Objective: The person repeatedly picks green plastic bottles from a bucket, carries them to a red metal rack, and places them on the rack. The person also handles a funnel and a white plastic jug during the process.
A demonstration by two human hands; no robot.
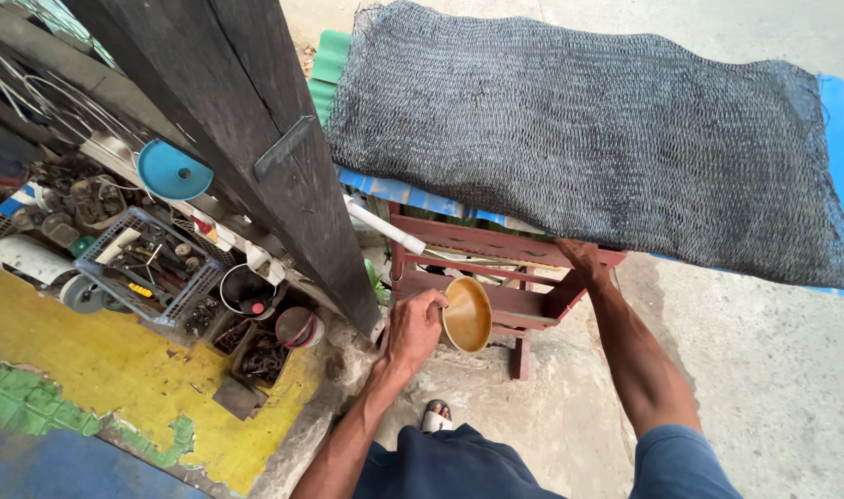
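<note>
Left hand (pixel 414 325) is closed around the rim of a round brown bowl (pixel 467 315), held tilted in front of the red wooden bench (pixel 496 242), just right of the dark wooden post (pixel 255 139). The right hand (pixel 581 258) is laid on the bench's top rail; its fingers are partly hidden under the black mesh netting (pixel 588 139), so whether it grips the rail cannot be told. The bench is largely covered by the netting. A concrete floor (pixel 773 370) is seen, with a cluttered grey crate (pixel 149 268) and blue funnel (pixel 172 171) at left.
</note>
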